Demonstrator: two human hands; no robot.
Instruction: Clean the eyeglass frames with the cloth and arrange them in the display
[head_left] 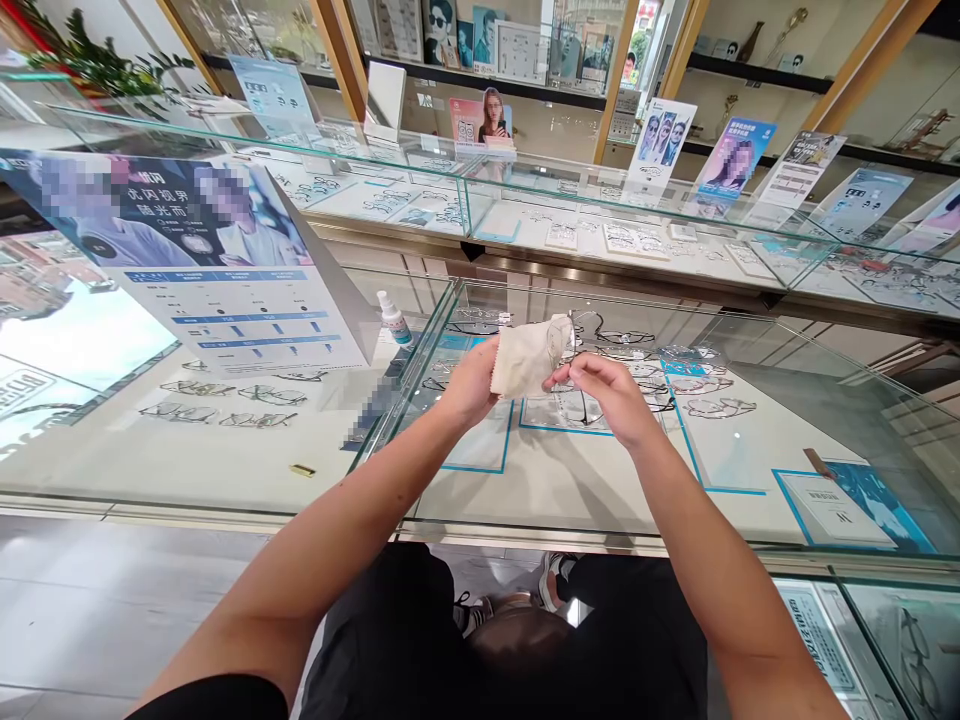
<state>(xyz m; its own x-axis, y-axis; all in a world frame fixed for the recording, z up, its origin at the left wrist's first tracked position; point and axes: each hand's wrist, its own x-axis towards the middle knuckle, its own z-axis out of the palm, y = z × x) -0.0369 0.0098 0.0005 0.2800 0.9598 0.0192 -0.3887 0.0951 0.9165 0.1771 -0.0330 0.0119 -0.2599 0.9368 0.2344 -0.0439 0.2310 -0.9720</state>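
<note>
My left hand (469, 382) is closed on a cream cleaning cloth (525, 360), held above the glass counter (570, 480). The cloth wraps one lens of a pair of thin-framed glasses (574, 345). My right hand (609, 392) pinches the glasses from the right side, fingers curled around the frame. Both hands meet at the middle of the view, just over the counter top. Part of the frame is hidden behind the cloth and my fingers.
A small spray bottle (393, 318) stands left of my hands beside a large tilted poster (217, 270). Several glasses lie in the display case (690, 400) under the glass. A second counter (600, 215) with standing adverts runs behind.
</note>
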